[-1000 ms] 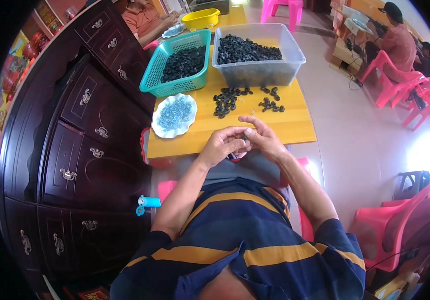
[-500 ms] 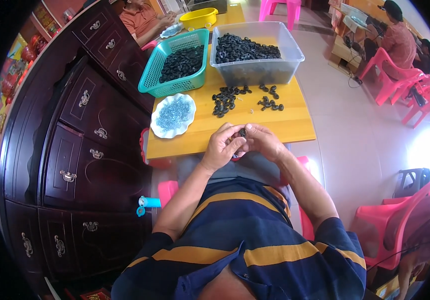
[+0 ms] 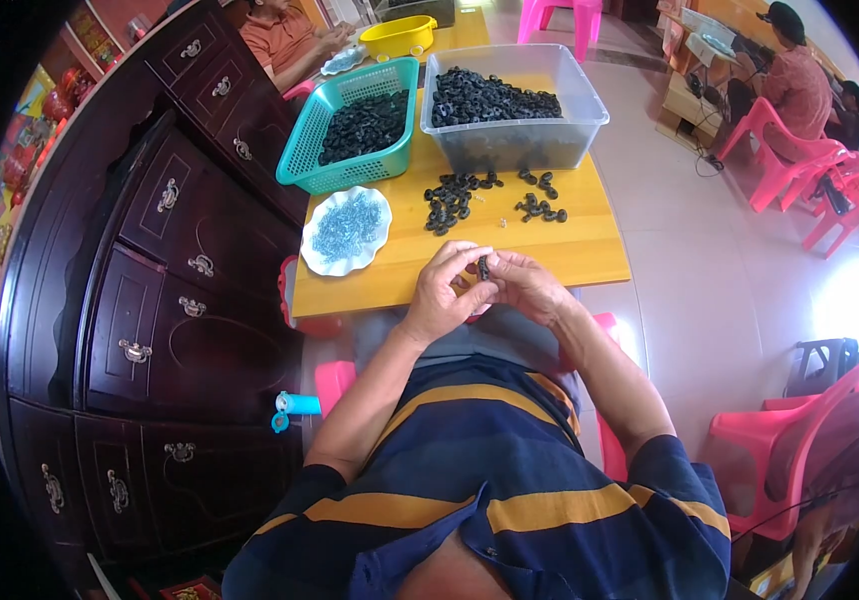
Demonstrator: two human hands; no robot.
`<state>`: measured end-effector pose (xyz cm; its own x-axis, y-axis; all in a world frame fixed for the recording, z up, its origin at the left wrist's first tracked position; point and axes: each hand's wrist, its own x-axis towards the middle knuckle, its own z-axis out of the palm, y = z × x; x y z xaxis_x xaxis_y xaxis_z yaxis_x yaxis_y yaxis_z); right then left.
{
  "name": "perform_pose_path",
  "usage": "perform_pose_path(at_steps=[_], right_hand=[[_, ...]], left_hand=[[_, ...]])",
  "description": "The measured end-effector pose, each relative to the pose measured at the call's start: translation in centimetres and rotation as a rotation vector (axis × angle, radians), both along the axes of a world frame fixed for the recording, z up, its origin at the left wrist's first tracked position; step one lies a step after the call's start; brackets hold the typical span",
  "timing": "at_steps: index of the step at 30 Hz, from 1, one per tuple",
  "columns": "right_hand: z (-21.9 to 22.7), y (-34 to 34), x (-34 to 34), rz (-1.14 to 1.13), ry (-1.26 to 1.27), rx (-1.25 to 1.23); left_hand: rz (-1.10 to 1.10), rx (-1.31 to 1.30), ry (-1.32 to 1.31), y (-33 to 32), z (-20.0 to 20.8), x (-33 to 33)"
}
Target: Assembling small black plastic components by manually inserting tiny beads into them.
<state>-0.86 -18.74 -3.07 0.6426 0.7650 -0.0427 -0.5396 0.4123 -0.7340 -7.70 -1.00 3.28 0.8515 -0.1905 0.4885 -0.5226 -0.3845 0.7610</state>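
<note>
Left hand (image 3: 440, 300), right hand (image 3: 530, 285) around a dark piece (image 3: 484, 268), shape unclear.

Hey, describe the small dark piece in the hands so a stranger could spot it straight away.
Find the yellow wooden table, then its near edge, where the left hand and right hand come together. Held between them is the small dark piece. Its neighbours, the loose black pieces, lie on the table beyond; this one alone is in the hands.

Plate (image 3: 331, 267) before basket (image 3: 350, 181), tub (image 3: 510, 149) at right, basin (image 3: 398, 40) behind, perhaps touching.
</note>
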Motion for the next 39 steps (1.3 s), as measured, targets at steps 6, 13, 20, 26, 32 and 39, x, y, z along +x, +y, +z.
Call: perform_pose_path(at_steps=[6, 13, 20, 26, 32, 39], right_hand=[[2.0, 0.4, -1.0, -0.043, -0.046, -0.085], [0.2, 0.2, -0.1, -0.025, -0.044, -0.054], [-0.3, 0.0, -0.1, -0.013, -0.016, -0.018], [-0.2, -0.3, 0.0, 0.004, 0.018, 0.021], [0.2, -0.3, 0.0, 0.001, 0.021, -0.015], [1.5, -0.2, -0.7, 0.0, 0.047, -0.001]], left_hand=[[0.052, -0.018, -0.009, 0.0, -0.4, 0.2], [0.031, -0.055, 0.016, 0.3, -0.5, 0.3], [0.032, -0.106, 0.011, 0.5, -0.8, 0.4], [0.021, -0.061, -0.023, 1.3, -1.3, 0.6], [0.032, -0.068, -0.029, 0.8, -0.2, 0.2], [0.059, -0.019, -0.142, 1.1, -0.7, 0.5]])
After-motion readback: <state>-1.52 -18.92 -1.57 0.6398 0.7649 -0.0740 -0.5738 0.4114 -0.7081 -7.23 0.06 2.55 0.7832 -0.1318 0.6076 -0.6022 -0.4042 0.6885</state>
